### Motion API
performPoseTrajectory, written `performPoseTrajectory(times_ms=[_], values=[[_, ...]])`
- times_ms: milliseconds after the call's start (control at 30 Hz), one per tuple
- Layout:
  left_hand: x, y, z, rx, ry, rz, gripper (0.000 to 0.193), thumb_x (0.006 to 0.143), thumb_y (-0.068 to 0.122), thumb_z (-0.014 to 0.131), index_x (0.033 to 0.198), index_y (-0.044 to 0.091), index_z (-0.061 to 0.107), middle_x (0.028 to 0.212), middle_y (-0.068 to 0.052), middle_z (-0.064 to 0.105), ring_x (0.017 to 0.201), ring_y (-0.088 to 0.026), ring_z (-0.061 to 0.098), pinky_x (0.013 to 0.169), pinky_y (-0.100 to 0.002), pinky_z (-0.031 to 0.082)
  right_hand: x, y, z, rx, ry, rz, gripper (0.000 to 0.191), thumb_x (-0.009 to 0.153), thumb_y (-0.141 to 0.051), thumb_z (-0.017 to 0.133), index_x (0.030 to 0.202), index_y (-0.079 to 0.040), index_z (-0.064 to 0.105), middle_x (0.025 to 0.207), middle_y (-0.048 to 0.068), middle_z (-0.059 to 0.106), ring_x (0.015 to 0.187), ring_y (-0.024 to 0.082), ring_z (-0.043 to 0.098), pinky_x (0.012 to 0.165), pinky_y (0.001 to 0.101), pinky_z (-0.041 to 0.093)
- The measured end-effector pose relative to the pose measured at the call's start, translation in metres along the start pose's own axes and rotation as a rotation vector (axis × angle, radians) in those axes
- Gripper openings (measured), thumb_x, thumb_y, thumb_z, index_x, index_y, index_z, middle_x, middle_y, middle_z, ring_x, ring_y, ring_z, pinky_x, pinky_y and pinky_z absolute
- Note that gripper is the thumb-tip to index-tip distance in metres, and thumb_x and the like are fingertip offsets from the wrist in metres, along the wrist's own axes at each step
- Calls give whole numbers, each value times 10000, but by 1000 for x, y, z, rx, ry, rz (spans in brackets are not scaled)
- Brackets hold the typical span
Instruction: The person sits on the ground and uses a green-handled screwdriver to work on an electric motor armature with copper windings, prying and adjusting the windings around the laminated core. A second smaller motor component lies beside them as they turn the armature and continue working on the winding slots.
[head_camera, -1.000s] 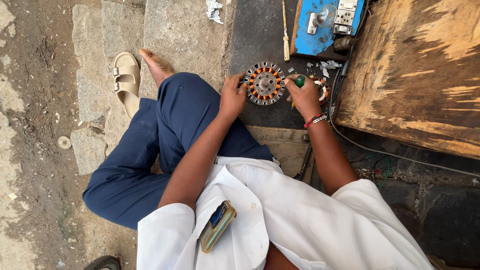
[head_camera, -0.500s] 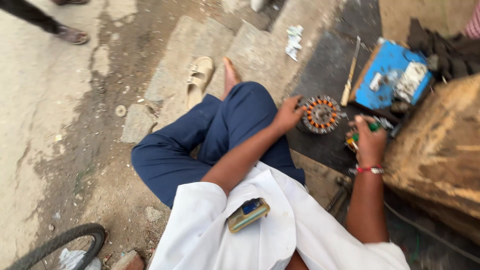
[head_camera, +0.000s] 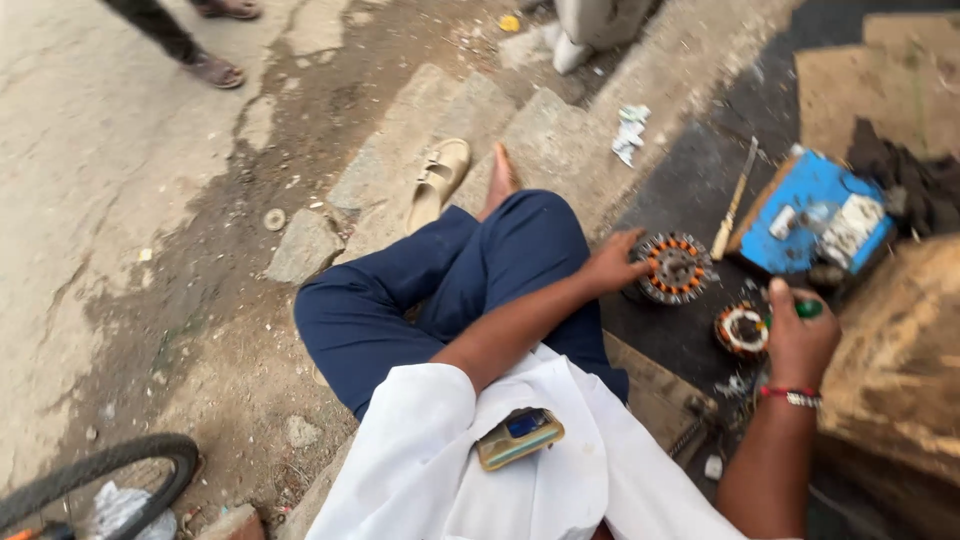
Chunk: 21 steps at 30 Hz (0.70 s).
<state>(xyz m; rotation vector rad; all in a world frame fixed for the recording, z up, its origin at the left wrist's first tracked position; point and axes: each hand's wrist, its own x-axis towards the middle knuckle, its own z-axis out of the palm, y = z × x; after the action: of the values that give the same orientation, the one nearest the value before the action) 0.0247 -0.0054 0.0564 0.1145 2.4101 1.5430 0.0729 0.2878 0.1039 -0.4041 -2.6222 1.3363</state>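
While the person sits cross-legged at the edge of a dark mat (head_camera: 690, 190), the left hand (head_camera: 612, 266) rests against the left rim of a round motor stator (head_camera: 676, 268) with orange-tipped copper windings; its fingers curl around that rim and grip it, the stator lying flat just right of the fingertips. Nearer and to the right, the right hand (head_camera: 800, 338) is closed around a green-handled tool (head_camera: 806, 309), whose handle pokes out from the far side of the fist. A second, smaller wound coil (head_camera: 741, 329) lies just left of that hand, between it and the stator. Farther right sits a blue box (head_camera: 815, 215), with a wooden-handled brush (head_camera: 733, 200) beside its left edge. A tan sandal (head_camera: 437, 180) lies far left of the stator, near a bare foot (head_camera: 500, 180).
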Motion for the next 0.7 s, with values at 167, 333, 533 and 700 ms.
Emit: performPoseTrajectory(times_ms=[167,333,533,700], values=[[3,-32,13,-13,12,116,870,859,371,828,1564,81,409,1461,-247,517,1377,-393,511,1158,-452,425,-10,-15,-7,-19,49,-34,363,1041,-345,812,964,1,732,833,64,738,760,112,653,707,324,524],[-7,-33,15,94,-121,88,1037,795,277,902,1615,103,291,1554,-237,404,1433,-418,435,1179,-456,402,-12,-32,-14,315,-35,186,340,1033,-400,764,991,-65,725,857,26,740,739,92,653,613,249,477],[-11,-17,11,183,-137,78,1203,699,295,975,1621,116,224,1606,-221,326,1462,-420,389,1184,-475,386,-5,-47,-9,478,-194,122,301,1050,-370,743,1026,-72,704,987,44,751,767,83,665,657,243,563],[-12,-14,13,247,-148,92,1281,652,320,1007,1617,110,192,1618,-229,295,1469,-434,366,1177,-500,380,-15,-47,4,459,-258,82,287,1050,-335,753,1069,-50,722,1020,46,744,791,80,657,692,252,561]])
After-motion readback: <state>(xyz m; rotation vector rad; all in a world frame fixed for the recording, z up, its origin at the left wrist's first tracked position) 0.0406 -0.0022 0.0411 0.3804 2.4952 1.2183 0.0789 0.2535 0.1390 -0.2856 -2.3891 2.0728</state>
